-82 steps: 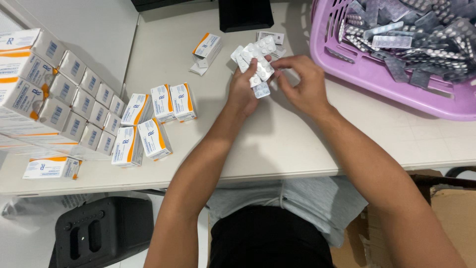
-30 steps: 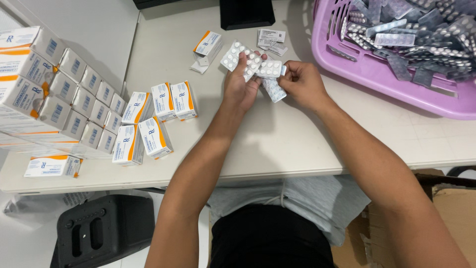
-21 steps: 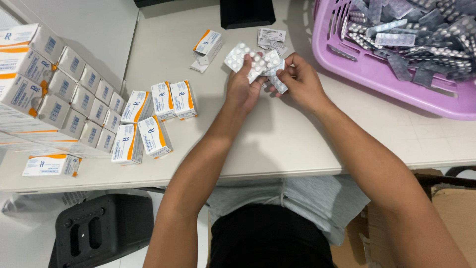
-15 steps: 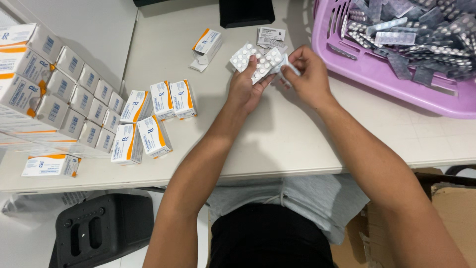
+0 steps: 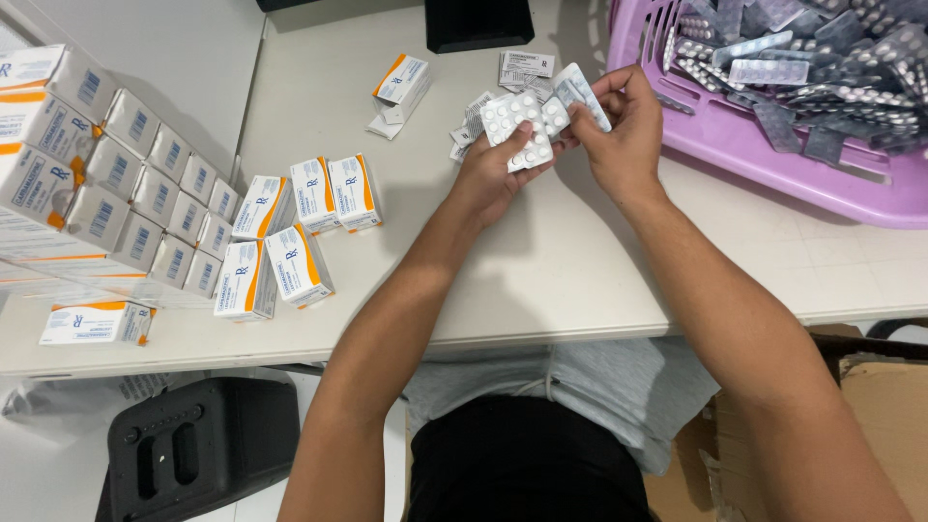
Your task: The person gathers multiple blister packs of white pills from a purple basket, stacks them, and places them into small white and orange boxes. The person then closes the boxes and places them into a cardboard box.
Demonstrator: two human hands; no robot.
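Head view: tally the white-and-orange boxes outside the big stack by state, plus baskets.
Standing closed boxes: 5
Closed box lying flat: 1
Open box: 1
Purple basket: 1
Total: 8
Not counted: blister packs fanned and overlapping in the left hand and right hand.

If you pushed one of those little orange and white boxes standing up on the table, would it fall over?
Probably yes. The standing boxes are tall, narrow cartons on small ends, so a nudge near the top would likely tip one. They look like thin card, so likely light. One lying flat near the table edge would probably slide instead.
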